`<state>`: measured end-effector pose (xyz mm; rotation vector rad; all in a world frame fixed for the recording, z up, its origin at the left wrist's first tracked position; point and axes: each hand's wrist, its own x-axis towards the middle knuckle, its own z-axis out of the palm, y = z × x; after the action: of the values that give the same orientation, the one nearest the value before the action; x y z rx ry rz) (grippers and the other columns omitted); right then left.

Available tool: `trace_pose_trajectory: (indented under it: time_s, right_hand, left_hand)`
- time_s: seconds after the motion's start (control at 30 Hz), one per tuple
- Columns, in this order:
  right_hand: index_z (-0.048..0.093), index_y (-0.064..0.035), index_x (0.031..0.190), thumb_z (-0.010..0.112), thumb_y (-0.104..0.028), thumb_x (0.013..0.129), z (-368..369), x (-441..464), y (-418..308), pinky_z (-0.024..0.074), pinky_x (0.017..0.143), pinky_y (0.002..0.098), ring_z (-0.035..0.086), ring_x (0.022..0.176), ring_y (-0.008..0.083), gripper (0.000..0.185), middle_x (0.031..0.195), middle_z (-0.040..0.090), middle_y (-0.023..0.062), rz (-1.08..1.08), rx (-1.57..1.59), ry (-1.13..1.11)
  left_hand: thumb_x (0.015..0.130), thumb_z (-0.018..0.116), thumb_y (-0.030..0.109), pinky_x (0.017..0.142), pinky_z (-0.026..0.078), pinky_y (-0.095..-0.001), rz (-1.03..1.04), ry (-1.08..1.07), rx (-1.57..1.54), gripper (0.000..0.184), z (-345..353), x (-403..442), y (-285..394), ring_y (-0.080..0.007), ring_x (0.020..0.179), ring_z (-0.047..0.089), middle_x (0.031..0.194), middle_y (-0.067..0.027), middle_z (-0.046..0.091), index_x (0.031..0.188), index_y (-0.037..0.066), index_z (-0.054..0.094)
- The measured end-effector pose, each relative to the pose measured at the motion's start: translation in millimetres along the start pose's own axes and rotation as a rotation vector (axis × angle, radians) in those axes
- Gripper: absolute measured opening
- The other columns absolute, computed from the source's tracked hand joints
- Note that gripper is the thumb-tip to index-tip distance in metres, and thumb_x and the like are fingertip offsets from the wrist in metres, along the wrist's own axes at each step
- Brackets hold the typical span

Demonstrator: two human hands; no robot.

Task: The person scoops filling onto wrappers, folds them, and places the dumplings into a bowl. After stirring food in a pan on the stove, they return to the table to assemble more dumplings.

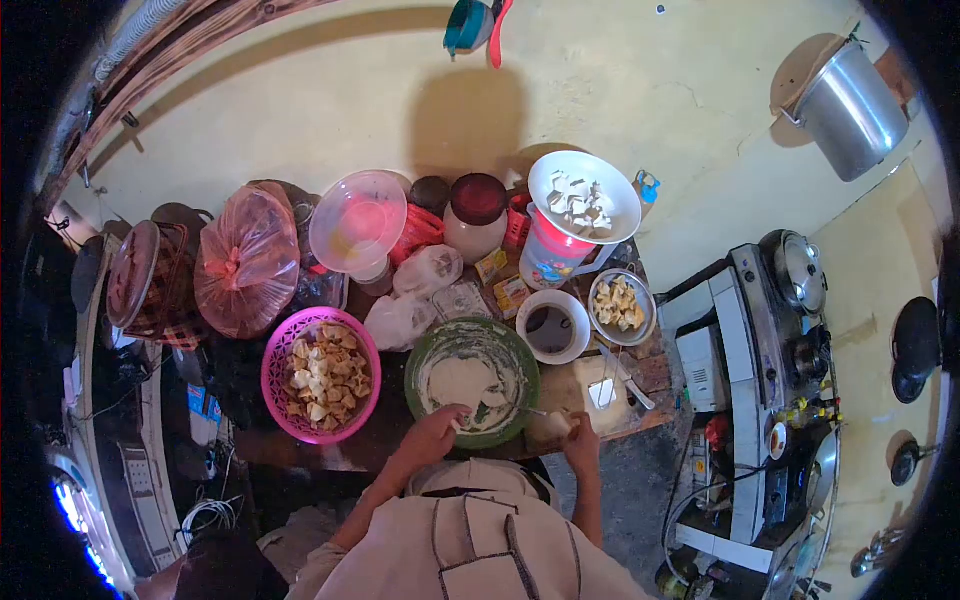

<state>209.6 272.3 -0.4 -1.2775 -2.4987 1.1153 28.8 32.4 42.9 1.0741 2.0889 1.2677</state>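
Note:
A green bowl (420,365) holds white batter, smeared up its inner wall. At its lower left rim is my left hand (437,432), its fingers closed near a small white piece too small to make out. My right hand (581,440) is right of the bowl, pinching a pale whitish piece (556,422) over the table edge. A spoon handle (532,410) crosses the bowl's right rim toward that hand. Left of the bowl, a pink basket (272,372) holds folded brown and pale pieces. A white bowl of dark liquid (551,330) stands behind on the right.
A knife (637,392) lies on the wooden board (580,378) at right. Behind stand a metal bowl of pieces (622,306), a white plate (545,185) of white pieces on a jug, jars and plastic bags (245,265). A stove (755,300) stands far right.

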Motion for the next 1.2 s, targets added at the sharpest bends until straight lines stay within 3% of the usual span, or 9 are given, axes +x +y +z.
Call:
trace_pose_trajectory:
  time_s: [0.27,0.37,0.47,0.57,0.67,0.87,0.97,1.07,1.2]
  right_hand:
    - [0.041,-0.0124,0.106,0.067,-0.013,0.065,-35.3,-28.5,-120.6,0.0429,0.055,0.0306,0.054,0.060,0.0183,0.049,0.068,0.054,0.0065,-0.444,0.140,-0.477]
    - [0.041,-0.0121,0.108,0.066,-0.019,0.068,-15.8,-19.6,-139.9,0.0445,0.060,0.0336,0.057,0.065,0.0237,0.048,0.075,0.056,0.0097,-0.440,-0.107,-0.549]
    - [0.041,-0.0097,0.106,0.065,-0.024,0.069,0.6,-8.5,-138.9,0.0439,0.062,0.0389,0.057,0.071,0.0301,0.046,0.080,0.056,0.0129,-0.559,0.022,-0.501]
    - [0.042,-0.0061,0.104,0.064,-0.026,0.068,6.8,16.3,-125.6,0.0429,0.063,0.0422,0.056,0.074,0.0338,0.047,0.083,0.055,0.0155,-0.592,-0.192,0.078]
    - [0.042,-0.0022,0.100,0.063,-0.027,0.068,-4.0,23.0,-125.0,0.0419,0.064,0.0451,0.055,0.077,0.0360,0.045,0.087,0.055,0.0191,-0.210,-0.499,-0.126]
    - [0.049,0.0001,0.091,0.058,-0.028,0.070,23.0,29.5,-122.8,0.0435,0.061,0.0453,0.057,0.065,0.0344,0.036,0.068,0.057,0.0161,-0.355,-0.663,-0.220]
    - [0.055,-0.0014,0.076,0.052,-0.025,0.071,43.5,33.6,-111.9,0.0439,0.057,0.0435,0.057,0.059,0.0331,0.024,0.060,0.057,0.0140,-0.570,-0.735,-0.293]
    - [0.057,-0.0029,0.065,0.048,-0.020,0.070,34.2,29.6,-127.2,0.0438,0.055,0.0432,0.057,0.061,0.0316,0.020,0.062,0.057,0.0148,-0.688,-0.752,-0.220]
    - [0.057,-0.0047,0.071,0.047,-0.016,0.069,9.0,29.5,-136.9,0.0441,0.053,0.0419,0.058,0.062,0.0288,0.015,0.064,0.057,0.0126,-0.680,-0.764,-0.287]
  left_hand:
    - [0.080,0.052,0.015,0.065,0.042,-0.0269,-0.512,-0.415,-0.790,0.024,22.1,19.8,3.6,-0.0130,0.069,0.052,0.082,-0.0055,0.053,0.101,0.002,0.048]
    - [0.078,0.054,0.013,0.064,0.042,-0.0254,-0.353,-0.395,-0.456,0.020,8.8,26.2,4.7,-0.0105,0.070,0.051,0.078,-0.0032,0.054,0.093,0.001,0.052]
    - [0.076,0.055,0.011,0.064,0.042,-0.0253,-0.393,-0.043,-0.614,0.014,8.4,15.1,-16.3,-0.0085,0.071,0.049,0.075,-0.0022,0.054,0.086,0.001,0.053]
    - [0.075,0.056,0.008,0.065,0.042,-0.0257,-0.368,0.203,-0.648,0.011,-5.2,4.8,-30.4,-0.0085,0.071,0.050,0.075,-0.0033,0.054,0.081,0.001,0.051]
    - [0.076,0.054,0.006,0.060,0.043,-0.0254,-0.323,0.413,-0.376,0.009,-15.2,-6.5,-58.1,-0.0093,0.067,0.051,0.073,-0.0040,0.054,0.081,0.002,0.048]
    - [0.077,0.052,0.008,0.048,0.040,-0.0230,-0.524,0.412,-0.586,0.012,-23.8,-7.2,-60.9,-0.0097,0.055,0.050,0.070,-0.0038,0.052,0.086,0.004,0.046]
    - [0.076,0.054,0.011,0.053,0.041,-0.0254,-0.567,0.471,-0.586,0.013,-26.9,-2.0,-44.8,-0.0133,0.059,0.050,0.070,-0.0050,0.052,0.083,0.003,0.047]
    - [0.074,0.056,0.013,0.060,0.042,-0.0280,-0.368,0.462,0.011,0.015,-17.5,-4.0,-85.8,-0.0187,0.066,0.051,0.075,-0.0082,0.051,0.082,0.002,0.049]
    - [0.074,0.057,0.015,0.066,0.041,-0.0314,-0.399,0.441,-0.154,0.018,-3.7,-8.2,-104.0,-0.0236,0.075,0.051,0.081,-0.0106,0.047,0.083,0.001,0.050]
